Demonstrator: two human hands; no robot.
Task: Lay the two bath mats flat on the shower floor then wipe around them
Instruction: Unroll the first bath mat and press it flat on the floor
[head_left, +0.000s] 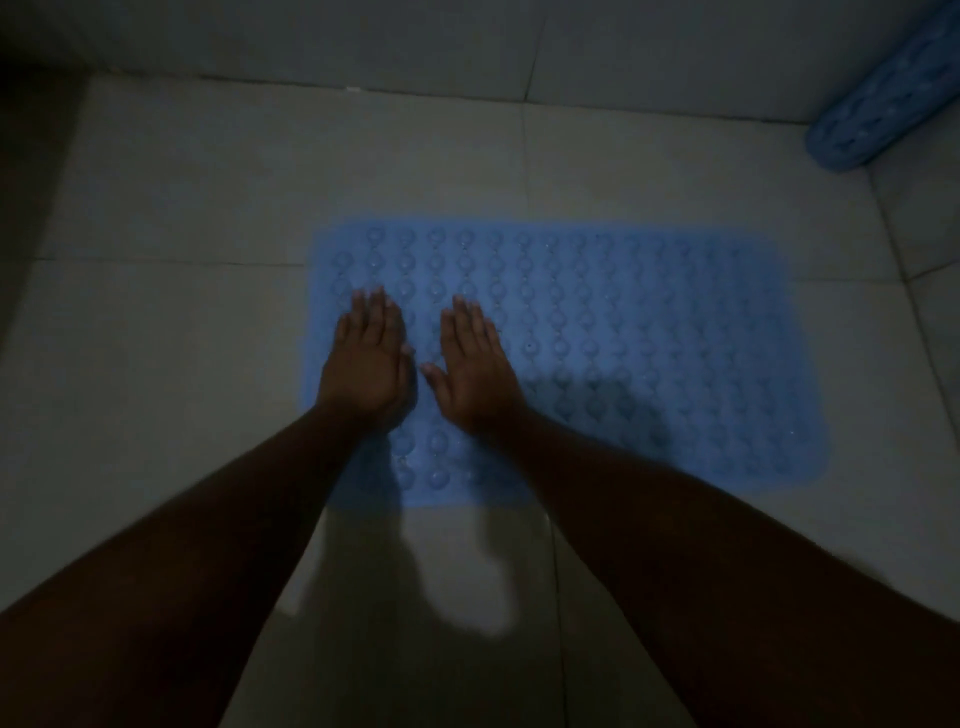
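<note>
A blue bath mat (649, 338) with rows of round bumps lies spread flat on the tiled shower floor (171, 322). My left hand (366, 364) rests palm down on the mat's left part, fingers straight and close together. Beside it, my right hand (475, 369) also lies flat on the mat, thumb out toward the left hand. Neither hand holds anything. A second blue mat (883, 93) stands rolled up in the far right corner, leaning against the wall.
The light is dim. Tiled walls (363, 41) close the floor at the back and on the right. A dark area runs along the left edge. My arms cast shadows on the near floor tiles.
</note>
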